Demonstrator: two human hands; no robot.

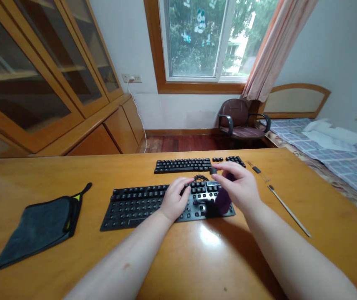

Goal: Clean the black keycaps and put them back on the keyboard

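Note:
A black computer keyboard (153, 202) lies on the wooden table, with keycaps along its far row and bare switches over much of the rest. My left hand (175, 199) rests on its middle, thumb and forefinger apart, holding nothing that I can see. Above the keyboard's right end, my right hand (239, 183) pinches a small black keycap (212, 170) between thumb and fingers. Behind them, loose keycaps (183, 165) stand in rows. A smaller group of keycaps (235, 160) sits farther right. The hand's dark shadow falls across the keyboard's right end.
On the left lies a folded dark grey cloth (41, 223). A thin brush (289, 210) and a small wire keycap puller (256, 169) are on the right. Coiled cable (201, 178) shows behind the keyboard. A brown armchair (236, 118) stands beyond the table.

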